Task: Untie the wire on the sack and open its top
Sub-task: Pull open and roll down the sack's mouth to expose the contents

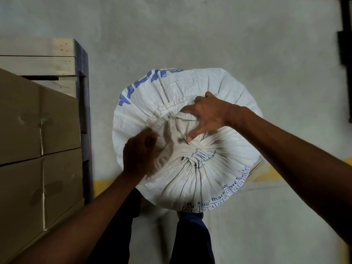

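- A white woven sack [190, 168] w/ blue print is seen from above, standing on a grey concrete floor [247, 44], centre of view, just in front of the person's dark-trousered legs [192, 241].
- Sack top is gathered into a bunched neck [177, 128]; pleats radiate from a tight pucker approx. at the sack's middle.
- Wire itself can't be made out; a small knot-like lump [157, 115] is seen on the fabric at the neck's far-left side, too small to identify.
- Right hand [207, 115] is laid over the neck from the far-right side: fingers curled around the bunched fabric, thumb [192, 135] pointed down and pressed against the gathers near the pucker.
- Left hand [139, 155] is blurred; it's placed at the neck's left side, fingers bent toward the fabric. Whether anything is actually gripped can't be told.
- Stacked cardboard boxes [38, 149] are seen at left, on/against a wooden pallet [47, 60]; well apart from the sack.
- A yellow floor line [102, 184] is partly covered by the sack.
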Available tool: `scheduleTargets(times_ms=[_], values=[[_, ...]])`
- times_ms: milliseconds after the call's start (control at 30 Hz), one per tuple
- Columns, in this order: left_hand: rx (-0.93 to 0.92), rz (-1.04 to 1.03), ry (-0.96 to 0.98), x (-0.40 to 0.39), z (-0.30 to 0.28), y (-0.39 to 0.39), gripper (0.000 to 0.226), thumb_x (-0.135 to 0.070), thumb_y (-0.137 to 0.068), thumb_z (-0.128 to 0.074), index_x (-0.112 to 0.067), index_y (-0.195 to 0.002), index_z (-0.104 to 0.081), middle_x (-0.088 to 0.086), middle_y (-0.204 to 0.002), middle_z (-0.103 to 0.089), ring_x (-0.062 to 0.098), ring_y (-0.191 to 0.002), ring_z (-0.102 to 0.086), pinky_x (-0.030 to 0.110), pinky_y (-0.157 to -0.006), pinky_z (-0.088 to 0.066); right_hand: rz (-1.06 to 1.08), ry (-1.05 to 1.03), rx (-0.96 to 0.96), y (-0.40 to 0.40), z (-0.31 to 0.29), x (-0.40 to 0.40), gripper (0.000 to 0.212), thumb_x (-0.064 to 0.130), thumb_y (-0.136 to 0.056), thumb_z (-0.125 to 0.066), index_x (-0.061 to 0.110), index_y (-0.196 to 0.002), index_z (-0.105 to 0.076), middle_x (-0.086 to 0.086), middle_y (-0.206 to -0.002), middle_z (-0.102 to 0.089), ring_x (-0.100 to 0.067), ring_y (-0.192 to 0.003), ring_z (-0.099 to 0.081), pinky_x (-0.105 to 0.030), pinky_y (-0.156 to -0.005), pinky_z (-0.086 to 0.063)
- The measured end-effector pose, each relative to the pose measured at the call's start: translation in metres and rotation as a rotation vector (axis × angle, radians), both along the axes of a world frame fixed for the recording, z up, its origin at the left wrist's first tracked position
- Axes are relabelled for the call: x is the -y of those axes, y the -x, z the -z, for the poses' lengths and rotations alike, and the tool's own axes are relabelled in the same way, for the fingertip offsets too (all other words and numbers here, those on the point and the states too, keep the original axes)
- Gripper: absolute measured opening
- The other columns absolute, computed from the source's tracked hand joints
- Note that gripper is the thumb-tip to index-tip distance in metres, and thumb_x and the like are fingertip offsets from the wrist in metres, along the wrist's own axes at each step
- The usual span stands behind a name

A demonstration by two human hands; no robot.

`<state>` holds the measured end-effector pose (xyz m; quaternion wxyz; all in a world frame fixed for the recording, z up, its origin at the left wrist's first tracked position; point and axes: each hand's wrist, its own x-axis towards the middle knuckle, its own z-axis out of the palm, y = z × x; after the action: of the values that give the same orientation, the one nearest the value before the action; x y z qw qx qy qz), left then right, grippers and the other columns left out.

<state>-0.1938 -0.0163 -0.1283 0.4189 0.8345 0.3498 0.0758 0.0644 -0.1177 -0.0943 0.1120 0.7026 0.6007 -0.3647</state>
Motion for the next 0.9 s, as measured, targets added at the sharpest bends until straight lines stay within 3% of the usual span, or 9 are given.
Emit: scheduleTargets(times_ms=[133,200,300,333,433,600,667,733,900], values=[[0.049,0.041,-0.044,-0.027,0.016,-0.036,0.084,-0.074,-0.100,-0.015,-0.013,-0.140,-0.056,0.007,-0.140,-0.061,0.020,-0.129,-0.055,0.033,-0.108,-0.040,-0.030,0.014,-0.055,0.003,0.000,0.007,0.113,0.104,-0.061,-0.045,0.031,-0.147,-0.052,0.021,-0.065,-0.047,-0.014,-0.082,-0.056,-0.043,-0.103,-0.038],[-0.032,0.200,0.072,-0.035,0.018,-0.054,0.084,-0.075,-0.099,-0.015,-0.018,-0.148,-0.053,0.006,-0.150,-0.058,0.019,-0.140,-0.050,0.033,-0.117,-0.035,-0.017,0.015,-0.077,0.004,0.000,0.014,0.106,0.102,-0.061,-0.052,0.030,-0.138,-0.059,0.018,-0.059,-0.048,-0.004,-0.063,-0.049,-0.035,-0.091,-0.042],[-0.248,0.325,0.375,-0.032,0.010,-0.070,0.045,-0.062,-0.103,-0.030,-0.037,-0.108,-0.068,-0.004,-0.110,-0.071,0.020,-0.111,-0.062,0.034,-0.100,-0.044,-0.013,-0.032,-0.107,0.010,0.002,0.030,0.079,0.105,-0.059,-0.049,0.033,-0.091,-0.056,0.015,-0.061,-0.051,-0.001,-0.057,-0.045,-0.031,-0.075,-0.042],[-0.271,0.345,0.401,-0.030,0.011,-0.072,0.052,-0.064,-0.101,-0.030,-0.029,-0.092,-0.068,-0.003,-0.094,-0.069,0.021,-0.097,-0.061,0.035,-0.091,-0.044,-0.015,-0.056,-0.113,0.011,0.003,0.037,0.079,0.106,-0.062,-0.045,0.030,-0.084,-0.054,0.014,-0.066,-0.053,-0.006,-0.059,-0.049,-0.031,-0.073,-0.040],[-0.274,0.297,0.407,-0.021,0.015,-0.062,0.089,-0.085,-0.086,-0.024,-0.012,-0.081,-0.076,0.008,-0.082,-0.075,0.023,-0.087,-0.069,0.041,-0.092,-0.051,-0.057,-0.171,-0.071,0.010,0.006,0.062,0.085,0.096,-0.081,-0.034,0.020,-0.098,-0.068,0.005,-0.088,-0.054,-0.020,-0.084,-0.055,-0.036,-0.078,-0.041],[-0.204,0.358,0.572,0.004,0.014,-0.038,0.083,-0.081,-0.093,-0.023,-0.015,-0.081,-0.072,-0.015,-0.067,-0.064,-0.004,-0.066,-0.060,0.025,-0.073,-0.044,-0.152,-0.315,0.093,0.009,0.001,0.098,0.084,0.089,-0.092,-0.027,0.023,-0.099,-0.079,0.003,-0.109,-0.046,-0.019,-0.098,-0.041,-0.038,-0.090,-0.032],[-0.134,0.488,0.515,0.013,0.018,-0.030,0.084,-0.083,-0.093,-0.017,-0.017,-0.065,-0.062,-0.009,-0.055,-0.055,0.001,-0.055,-0.054,0.024,-0.065,-0.042,-0.173,-0.327,0.097,0.009,0.001,0.110,0.086,0.090,-0.091,-0.028,0.025,-0.103,-0.082,-0.002,-0.140,-0.052,-0.027,-0.129,-0.046,-0.046,-0.108,-0.032],[-0.148,0.484,0.616,0.017,0.019,-0.027,0.094,-0.085,-0.090,-0.022,-0.007,-0.066,-0.067,-0.001,-0.058,-0.061,0.005,-0.059,-0.057,0.031,-0.068,-0.045,-0.199,-0.289,0.026,0.012,-0.002,0.117,0.089,0.089,-0.093,-0.025,0.022,-0.105,-0.082,-0.005,-0.162,-0.045,-0.032,-0.156,-0.028,-0.052,-0.124,-0.019],[-0.200,0.478,0.758,0.033,0.016,-0.027,0.081,-0.079,-0.090,-0.029,-0.016,-0.067,-0.074,-0.002,-0.059,-0.070,0.006,-0.058,-0.063,0.025,-0.063,-0.046,-0.207,-0.145,-0.112,0.028,-0.003,0.130,0.105,0.091,-0.090,-0.015,0.009,-0.115,-0.076,-0.007,-0.151,-0.060,-0.026,-0.155,-0.033,-0.040,-0.127,-0.017]])
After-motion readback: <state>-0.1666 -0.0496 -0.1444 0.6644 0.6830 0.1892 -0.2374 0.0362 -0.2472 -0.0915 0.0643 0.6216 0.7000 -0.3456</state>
